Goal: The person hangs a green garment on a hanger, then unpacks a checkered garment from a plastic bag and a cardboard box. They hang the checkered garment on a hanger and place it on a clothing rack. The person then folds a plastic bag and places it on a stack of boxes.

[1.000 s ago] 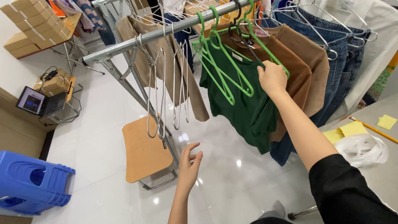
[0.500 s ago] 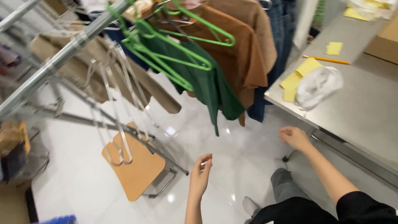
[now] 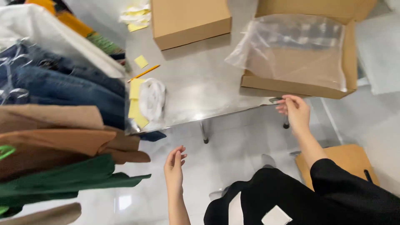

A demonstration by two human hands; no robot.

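Note:
My right hand (image 3: pixel 295 110) reaches out to the front edge of the steel table (image 3: pixel 200 83), fingertips at the rim just below an open cardboard box (image 3: pixel 350 62). A clear plastic bag (image 3: pixel 291 50) lies spread inside that box. My left hand (image 3: pixel 174 166) hangs over the white floor with its fingers loosely apart, holding nothing. The right hand's fingers curl against the table edge; whether they grip it is unclear.
A closed cardboard box (image 3: pixel 189 21) sits at the table's back. A crumpled white bag (image 3: pixel 152 98), yellow sticky notes (image 3: pixel 135 89) and a pencil (image 3: pixel 143 73) lie at the table's left end. Hung jeans (image 3: pixel 58 89), brown (image 3: pixel 62 141) and green garments (image 3: pixel 62 179) fill the left. A wooden stool (image 3: pixel 346 160) stands right.
My view has swung from the clothes rack to the table. My right hand left the green hanger, dropped, and now reaches the table edge. The left hand stays low and empty.

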